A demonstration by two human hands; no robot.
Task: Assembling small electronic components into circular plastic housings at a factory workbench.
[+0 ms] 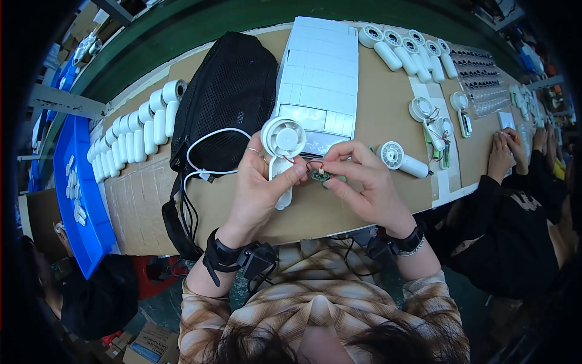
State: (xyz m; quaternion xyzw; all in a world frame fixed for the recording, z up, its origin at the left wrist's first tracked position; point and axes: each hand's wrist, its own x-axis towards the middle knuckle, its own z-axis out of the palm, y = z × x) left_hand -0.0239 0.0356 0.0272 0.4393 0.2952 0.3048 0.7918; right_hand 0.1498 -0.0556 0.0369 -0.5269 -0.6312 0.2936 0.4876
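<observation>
My left hand (253, 191) is closed round a white handheld fan (284, 138), its round head upward and its handle running down past my thumb. Thin red and dark wires lead from below the fan head to a small green circuit board (321, 176). The fingers of my right hand (370, 185) pinch this board and wires just right of the fan. Just beyond my right hand lies another white fan (394, 156) with its handle pointing right. Part of the held handle is hidden behind my left fingers and thumb.
Rows of white fans stand on the left (139, 124) and far right (418, 51). A black mesh bag (227, 91) with a white cable lies beside a white box (321, 67). Opened fans (424, 110) lie right. A blue tray (85, 212) sits left; co-workers' hands (502, 155) are at right.
</observation>
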